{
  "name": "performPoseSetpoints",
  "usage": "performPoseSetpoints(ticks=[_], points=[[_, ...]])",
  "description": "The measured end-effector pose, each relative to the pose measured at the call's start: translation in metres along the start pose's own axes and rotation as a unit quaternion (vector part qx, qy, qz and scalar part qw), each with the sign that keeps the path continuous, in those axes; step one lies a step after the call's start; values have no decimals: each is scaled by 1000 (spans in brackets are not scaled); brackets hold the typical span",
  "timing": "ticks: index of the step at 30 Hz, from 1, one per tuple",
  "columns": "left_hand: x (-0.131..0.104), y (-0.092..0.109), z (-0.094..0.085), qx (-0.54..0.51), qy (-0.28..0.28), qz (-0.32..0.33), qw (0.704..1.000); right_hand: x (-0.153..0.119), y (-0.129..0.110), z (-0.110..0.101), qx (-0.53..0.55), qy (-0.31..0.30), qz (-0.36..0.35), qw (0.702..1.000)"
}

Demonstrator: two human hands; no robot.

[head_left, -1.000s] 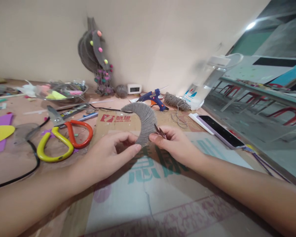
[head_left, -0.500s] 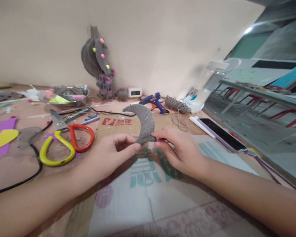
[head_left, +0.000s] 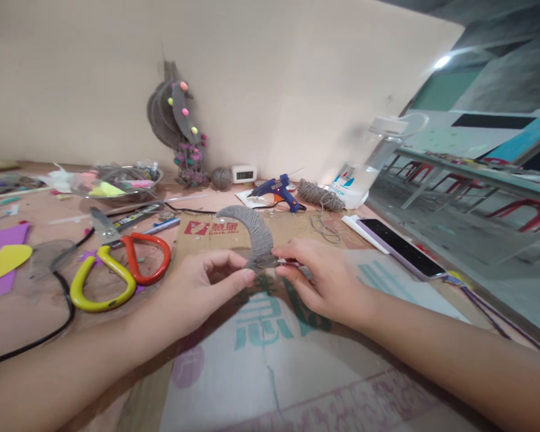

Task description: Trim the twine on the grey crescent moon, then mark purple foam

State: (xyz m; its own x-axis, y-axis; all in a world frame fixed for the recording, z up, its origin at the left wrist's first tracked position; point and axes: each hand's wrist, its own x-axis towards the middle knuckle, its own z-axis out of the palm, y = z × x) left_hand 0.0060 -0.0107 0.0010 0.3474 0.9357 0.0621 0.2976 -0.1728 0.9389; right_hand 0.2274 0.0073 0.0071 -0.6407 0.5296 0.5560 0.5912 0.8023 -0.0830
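A crescent wrapped in grey yarn (head_left: 258,234) stands upright over the cardboard, its upper tip pointing left. My left hand (head_left: 213,282) pinches its lower end between thumb and fingers. At the crescent's lower right edge, my right hand (head_left: 319,276) is closed with thumb and forefinger pressed together. A thin dark, reddish bit shows between those fingertips, too small to name. The printed cardboard sheet (head_left: 333,372) lies flat beneath both hands.
Left are scissors (head_left: 103,279), a black cable (head_left: 67,300) and a dish of craft bits (head_left: 117,183). Behind stand a blue glue gun (head_left: 281,192), grey yarn (head_left: 319,195), a clock (head_left: 243,174) and a water bottle (head_left: 369,159). A phone (head_left: 402,246) lies right; a pompom decoration (head_left: 175,114) hangs behind.
The crescent and both hands have come slightly lower and a little left, and the crescent's top leans farther away. Both hands keep their closed grip. The camera view has shifted a little.
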Motion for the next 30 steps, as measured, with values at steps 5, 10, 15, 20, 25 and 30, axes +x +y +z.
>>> performPoseSetpoints(ticks=[5,10,15,20,25,30], points=[[0,-2,0,24,5,15,1000,0,0,1,10,-17,9,1000],[-2,-3,1,37,12,28,999,2,-1,0,5,-37,20,999],[-3,-2,1,36,8,27,999,2,0,-1,-3,-48,11,999],[-1,0,1,51,6,16,999,2,1,-2,-10,-57,7,998],[0,-1,1,42,5,2,999,2,1,-3,-29,-45,-7,999],[1,-2,2,22,2,-3,1000,2,1,-5,-97,-15,-43,994]])
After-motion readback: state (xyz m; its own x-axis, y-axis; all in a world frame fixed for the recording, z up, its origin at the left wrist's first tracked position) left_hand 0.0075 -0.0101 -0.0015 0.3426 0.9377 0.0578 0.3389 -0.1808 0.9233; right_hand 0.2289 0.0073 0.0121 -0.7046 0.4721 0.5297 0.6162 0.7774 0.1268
